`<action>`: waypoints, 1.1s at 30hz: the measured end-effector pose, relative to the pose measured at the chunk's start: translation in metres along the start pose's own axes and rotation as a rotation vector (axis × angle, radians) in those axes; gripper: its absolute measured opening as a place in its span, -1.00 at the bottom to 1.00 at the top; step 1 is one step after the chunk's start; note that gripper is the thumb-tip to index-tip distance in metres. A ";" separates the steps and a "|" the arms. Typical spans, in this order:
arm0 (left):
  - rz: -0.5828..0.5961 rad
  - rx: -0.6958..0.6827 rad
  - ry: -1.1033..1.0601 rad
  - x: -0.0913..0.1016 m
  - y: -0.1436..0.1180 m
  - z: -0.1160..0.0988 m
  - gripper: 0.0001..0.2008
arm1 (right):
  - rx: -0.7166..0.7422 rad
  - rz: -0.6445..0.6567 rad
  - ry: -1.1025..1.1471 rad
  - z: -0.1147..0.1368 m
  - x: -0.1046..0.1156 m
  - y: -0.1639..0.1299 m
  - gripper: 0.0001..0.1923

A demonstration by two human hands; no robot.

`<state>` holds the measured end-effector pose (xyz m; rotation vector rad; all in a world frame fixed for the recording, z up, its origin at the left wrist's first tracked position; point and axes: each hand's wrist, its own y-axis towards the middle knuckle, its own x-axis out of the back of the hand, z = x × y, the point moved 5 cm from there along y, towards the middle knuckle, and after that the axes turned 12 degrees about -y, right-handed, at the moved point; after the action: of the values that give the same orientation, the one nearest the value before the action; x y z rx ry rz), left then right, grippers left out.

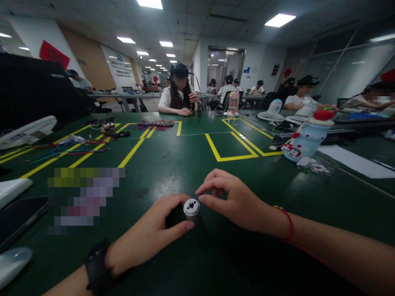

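Observation:
A small metal cylinder (191,209) stands upright on the green table, with dark holes in its pale round top. My left hand (160,222), with a black watch at the wrist, is closed around the cylinder between thumb and forefinger. Just right of its top is my right hand (230,197), a red string bracelet on its wrist. Its thumb and forefinger tips come close together beside the cylinder's rim. Whether something tiny sits between those fingertips cannot be made out.
Yellow tape lines (237,158) mark the table (173,164). Bundled wires (156,125) lie at the far left, and a blue bottle (304,139) stands on the right beside a small plastic bag (316,165). A dark phone (23,218) rests at the left. Across the table sits a person (179,92).

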<state>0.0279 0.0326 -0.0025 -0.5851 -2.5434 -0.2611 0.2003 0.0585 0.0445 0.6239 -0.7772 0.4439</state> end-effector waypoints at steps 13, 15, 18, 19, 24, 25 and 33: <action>0.012 -0.019 -0.021 -0.001 0.001 -0.005 -0.72 | -0.102 0.088 0.086 -0.001 0.000 -0.003 -0.79; 0.008 -0.010 -0.013 0.000 0.001 -0.005 -0.71 | -0.229 0.071 0.235 -0.016 0.001 -0.012 -0.79; -0.004 0.013 -0.003 0.001 -0.001 -0.005 -0.68 | -0.422 0.023 0.472 -0.042 -0.002 -0.027 -0.79; -0.008 0.020 -0.001 0.001 -0.001 -0.004 -0.68 | -0.471 -0.018 0.529 -0.050 -0.003 -0.032 -0.78; 0.002 0.044 -0.005 0.001 -0.002 0.000 -0.67 | -0.531 -0.127 0.669 -0.066 -0.006 -0.037 -0.75; 0.000 0.048 -0.001 0.001 -0.002 0.001 -0.67 | -0.533 -0.125 0.667 -0.066 -0.006 -0.036 -0.75; -0.027 0.036 0.028 0.002 -0.004 0.000 -0.64 | -0.459 0.017 0.534 -0.055 -0.008 -0.034 -0.74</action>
<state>0.0243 0.0301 -0.0015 -0.5296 -2.5256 -0.2307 0.2431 0.0686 -0.0039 0.0571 -0.3510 0.4040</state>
